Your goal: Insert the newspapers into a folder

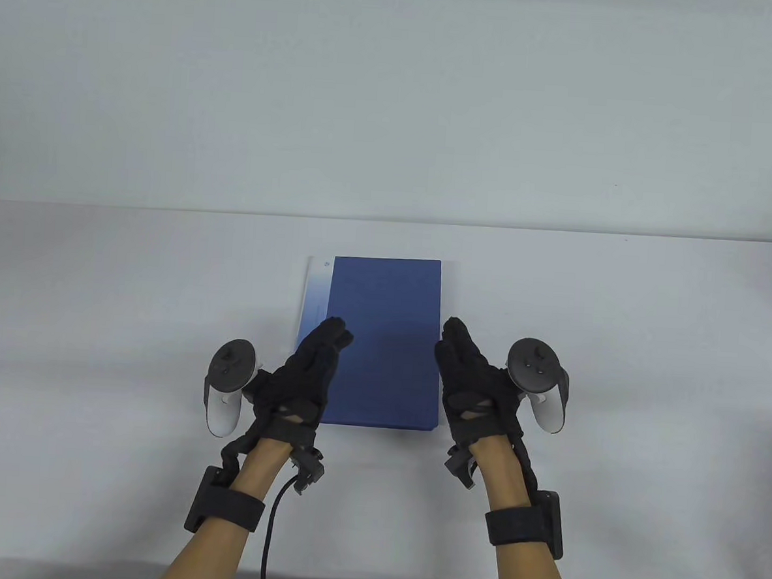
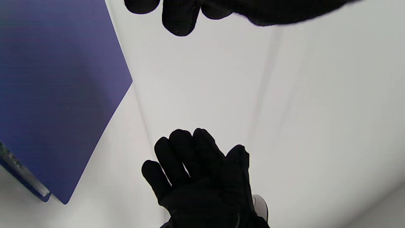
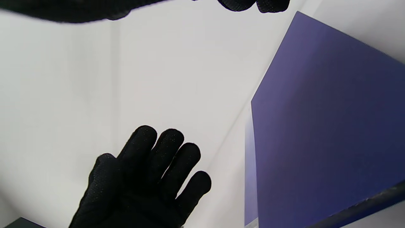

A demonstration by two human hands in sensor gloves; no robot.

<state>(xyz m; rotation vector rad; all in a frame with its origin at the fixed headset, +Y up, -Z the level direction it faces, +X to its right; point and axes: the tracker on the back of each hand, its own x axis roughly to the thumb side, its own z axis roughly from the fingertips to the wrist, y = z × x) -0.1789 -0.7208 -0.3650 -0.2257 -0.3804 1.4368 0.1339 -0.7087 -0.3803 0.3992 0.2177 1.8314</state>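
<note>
On the table (image 1: 98, 298), a white tracker (image 1: 226, 384) is seen strapped at the far left, behind the left hand (image 1: 302, 379). That hand is held edge-up over the near left part of the folder, its fingers (image 1: 334, 332) stretched out and together, and nothing is gripped; whether it touches the cover cannot be told. Under the folder's left edge a pale, blue-tinted sheet (image 1: 313, 298), taken to be the newspapers, is left showing as a narrow strip. The blue folder (image 1: 386, 342) is laid flat and closed in the middle of the table, between the two hands. At its right edge the right hand (image 1: 468, 383) is held upright in the same way, fingers straight and empty, just beside the cover. A second tracker (image 1: 537, 390) is carried on the far right.

In the left wrist view the right hand (image 2: 202, 180) is seen spread flat, and in the right wrist view the left hand (image 3: 148, 180) likewise.

The paper appears largely covered by the folder, so the insertion is judged mostly done; the protruding strip is probably still to be squared in, though whether the sheet lies inside or merely beneath cannot be told.
</note>
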